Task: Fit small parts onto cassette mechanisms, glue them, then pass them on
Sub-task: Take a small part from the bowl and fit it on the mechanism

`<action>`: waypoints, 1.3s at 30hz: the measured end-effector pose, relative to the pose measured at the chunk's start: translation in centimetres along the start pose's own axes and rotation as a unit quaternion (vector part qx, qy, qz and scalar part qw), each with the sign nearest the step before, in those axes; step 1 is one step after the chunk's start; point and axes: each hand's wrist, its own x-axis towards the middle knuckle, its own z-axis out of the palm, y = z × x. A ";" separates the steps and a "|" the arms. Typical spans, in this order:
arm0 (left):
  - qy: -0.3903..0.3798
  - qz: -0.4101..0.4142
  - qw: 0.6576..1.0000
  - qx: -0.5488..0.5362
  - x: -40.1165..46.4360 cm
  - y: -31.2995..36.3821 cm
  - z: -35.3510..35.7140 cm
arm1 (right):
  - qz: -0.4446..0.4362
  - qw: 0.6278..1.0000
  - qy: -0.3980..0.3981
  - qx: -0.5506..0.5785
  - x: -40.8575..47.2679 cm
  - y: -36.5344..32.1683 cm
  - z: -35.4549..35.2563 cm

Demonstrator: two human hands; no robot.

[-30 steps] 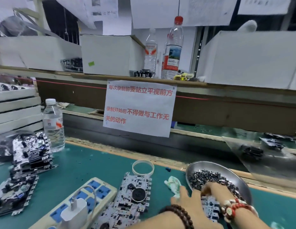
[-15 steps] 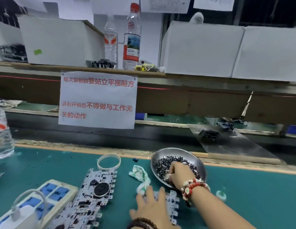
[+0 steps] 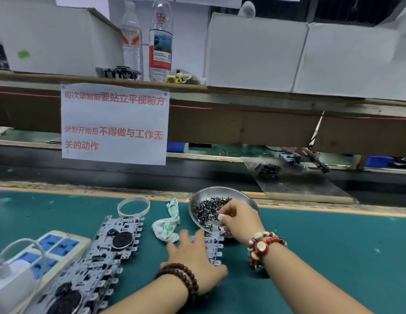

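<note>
Cassette mechanism (image 3: 213, 247) lies flat on green mat (image 3: 322, 257), just in front of metal bowl (image 3: 222, 192), mostly covered by left hand (image 3: 193, 257). Left hand presses on it, fingers straight, slightly spread. Right hand (image 3: 239, 220) at bowl's near rim, fingers curled among small dark parts (image 3: 209, 208); whether pinching one, cannot tell. Row of further mechanisms (image 3: 111, 248) lies left; crumpled cloth (image 3: 167, 225) between.

right hand (image 3: 240, 220) in parts bowl (image 3: 197, 198), left hand (image 3: 195, 259) on mechanism (image 3: 214, 243)
</note>
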 end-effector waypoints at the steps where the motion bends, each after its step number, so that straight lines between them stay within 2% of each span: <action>1: -0.015 0.002 1.000 0.000 -0.2 0.6 0.4 | 0.004 1.000 0.000 0.011 -0.2 0.0 -0.2; 8: -0.024 -0.009 0.998 0.051 -0.5 1.9 1.7 | -0.006 1.000 -0.006 0.023 -2.2 0.5 -0.3; 12: 0.007 0.000 1.000 -0.019 -0.9 1.3 0.6 | -0.010 0.996 0.010 0.087 -3.4 0.7 -0.1; 16: 0.066 0.020 0.992 -0.101 -1.4 1.1 -1.5 | -0.055 0.985 0.072 0.147 -4.3 0.2 -0.7; 18: 0.047 0.055 0.988 -0.136 -1.8 1.6 -1.6 | -0.084 0.982 0.102 0.135 -4.1 -0.4 -1.7; 21: -0.012 0.069 0.983 -0.167 -1.9 2.8 -0.4 | -0.092 0.989 0.094 0.073 -3.7 -0.9 -2.9; 24: -0.040 0.060 0.988 -0.138 -1.5 3.5 0.8 | -0.057 0.996 0.058 -0.042 -3.8 -0.1 -2.7; 28: -0.045 0.081 0.993 -0.072 -1.5 3.4 2.4 | -0.071 0.993 0.041 -0.082 -4.6 1.0 -1.6; 33: -0.043 0.072 0.996 -0.002 -1.7 3.8 1.8 | -0.102 0.991 0.029 -0.082 -4.9 0.9 -0.4; 39: -0.003 -0.022 0.997 0.071 -0.7 0.2 1.0 | -0.122 0.992 -0.004 -0.025 -5.1 1.0 1.1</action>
